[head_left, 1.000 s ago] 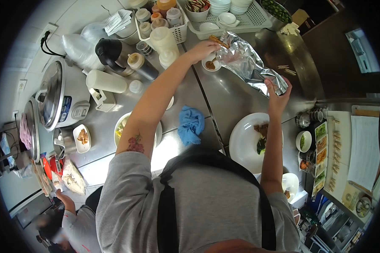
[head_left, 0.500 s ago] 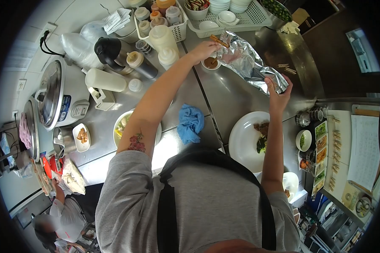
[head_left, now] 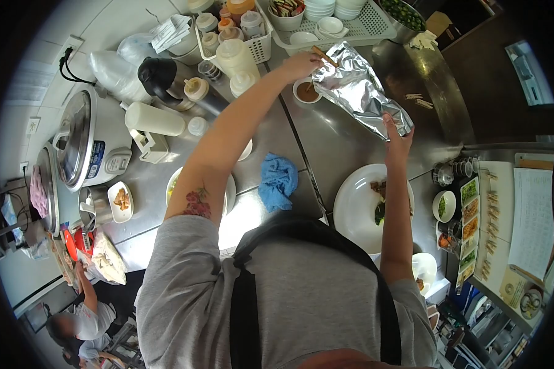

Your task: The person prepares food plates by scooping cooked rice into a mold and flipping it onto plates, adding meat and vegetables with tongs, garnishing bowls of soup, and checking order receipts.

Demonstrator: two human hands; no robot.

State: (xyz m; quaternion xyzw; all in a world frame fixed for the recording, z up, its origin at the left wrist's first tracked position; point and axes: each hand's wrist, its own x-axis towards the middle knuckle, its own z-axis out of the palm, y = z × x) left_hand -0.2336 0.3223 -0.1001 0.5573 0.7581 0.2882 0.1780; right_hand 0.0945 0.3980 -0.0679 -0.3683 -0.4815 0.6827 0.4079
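Observation:
A crinkled silver foil pouch (head_left: 354,80) is held slantwise above the steel counter, its broad face turned up towards me. My left hand (head_left: 303,66) is closed at its upper left corner, where a short brown stick-like piece (head_left: 324,56) shows at the fingertips; its exact kind is unclear. Gripping the pouch's lower right end is my right hand (head_left: 397,136), thumb on top. Just below my left hand stands a small white bowl of brown sauce (head_left: 307,91). What the pouch contains is hidden.
A white plate with food (head_left: 354,209) lies below my right forearm. A blue cloth (head_left: 277,182) is crumpled mid-counter. Squeeze bottles (head_left: 234,58) and a rice cooker (head_left: 89,138) stand left. Small wooden sticks (head_left: 418,99) lie right. Another person (head_left: 89,320) works at lower left.
The pouch has turned so its face lies flatter and smoother towards me. My right hand has shifted slightly left and down with it; my left hand stays at the upper corner.

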